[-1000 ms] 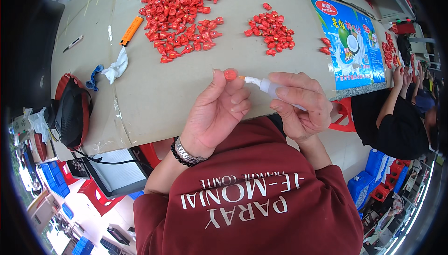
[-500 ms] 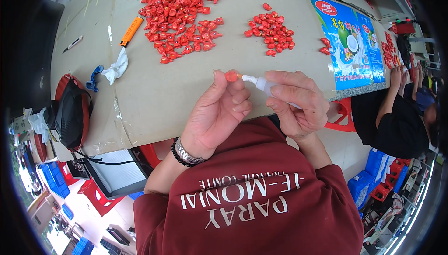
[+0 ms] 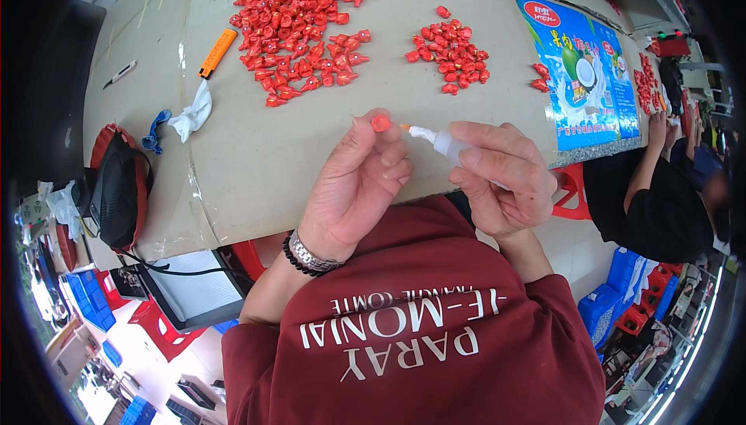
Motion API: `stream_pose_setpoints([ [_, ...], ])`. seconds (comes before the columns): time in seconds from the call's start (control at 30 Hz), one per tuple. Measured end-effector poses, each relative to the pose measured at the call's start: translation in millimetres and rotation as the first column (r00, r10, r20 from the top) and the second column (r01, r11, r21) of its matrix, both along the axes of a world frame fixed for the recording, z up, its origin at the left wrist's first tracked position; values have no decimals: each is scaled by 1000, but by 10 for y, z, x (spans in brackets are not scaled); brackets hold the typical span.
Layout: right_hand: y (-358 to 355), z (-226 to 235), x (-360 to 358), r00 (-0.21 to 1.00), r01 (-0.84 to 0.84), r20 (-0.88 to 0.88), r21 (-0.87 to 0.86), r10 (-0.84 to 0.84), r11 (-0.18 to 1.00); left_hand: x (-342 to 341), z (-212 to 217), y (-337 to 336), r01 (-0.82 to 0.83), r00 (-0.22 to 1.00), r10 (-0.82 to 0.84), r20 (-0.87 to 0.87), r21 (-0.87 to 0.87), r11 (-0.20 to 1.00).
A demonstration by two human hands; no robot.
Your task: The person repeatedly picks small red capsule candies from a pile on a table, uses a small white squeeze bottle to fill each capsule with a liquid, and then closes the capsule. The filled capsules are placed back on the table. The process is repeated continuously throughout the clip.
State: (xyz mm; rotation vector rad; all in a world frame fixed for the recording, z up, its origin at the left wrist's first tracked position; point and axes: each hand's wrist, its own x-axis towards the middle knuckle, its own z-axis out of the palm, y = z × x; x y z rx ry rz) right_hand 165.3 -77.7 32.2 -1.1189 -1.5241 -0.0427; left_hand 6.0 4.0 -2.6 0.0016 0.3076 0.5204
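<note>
Between the thumb and fingertips of my left hand (image 3: pixel 357 172) is a small red plastic piece (image 3: pixel 381 123), its round face turned up. My right hand (image 3: pixel 509 176) grips a translucent white squeeze bottle (image 3: pixel 449 148) whose thin nozzle points left at the red piece. A small gap separates the orange-brown nozzle tip from the piece. Beyond my hands lie a large heap of similar red pieces (image 3: pixel 291 29) and a smaller heap of red pieces (image 3: pixel 451 53) on the table (image 3: pixel 256 161).
An orange utility knife (image 3: pixel 217 52), a crumpled white tissue (image 3: pixel 193 112) and a blue scrap (image 3: pixel 156 130) lie at the left. A black-and-red bag (image 3: pixel 123 188) sits by the left edge. A blue printed sheet (image 3: pixel 579 75) covers the right side. Another person (image 3: pixel 660 192) sits beyond it.
The bottle's nozzle has drawn back to the right, away from the red piece. My left hand has tilted the piece so that its round face shows.
</note>
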Motion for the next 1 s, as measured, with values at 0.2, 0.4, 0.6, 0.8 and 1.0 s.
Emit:
stream_pose_setpoints([
  [0.2,4,-10,-9,1000,2,10,-1,-2,1000,-1,-13,1,-44,999,47,-23,123,991],
  [0.4,22,-10,-17,1000,0,19,-4,0,1000,-9,12,-2,-57,997,65,-40,169,984],
  [0.6,21,10,-15,999,-13,33,-3,13,1000,-18,-5,2,-85,994,97,-44,235,968],
  [0.8,-4,47,-6,999,-50,-23,-8,50,999,-21,0,25,-120,985,153,-75,331,936],
  [1.0,-6,65,-21,998,-65,-8,-18,65,998,-35,-19,26,-126,981,171,-90,374,919],
])
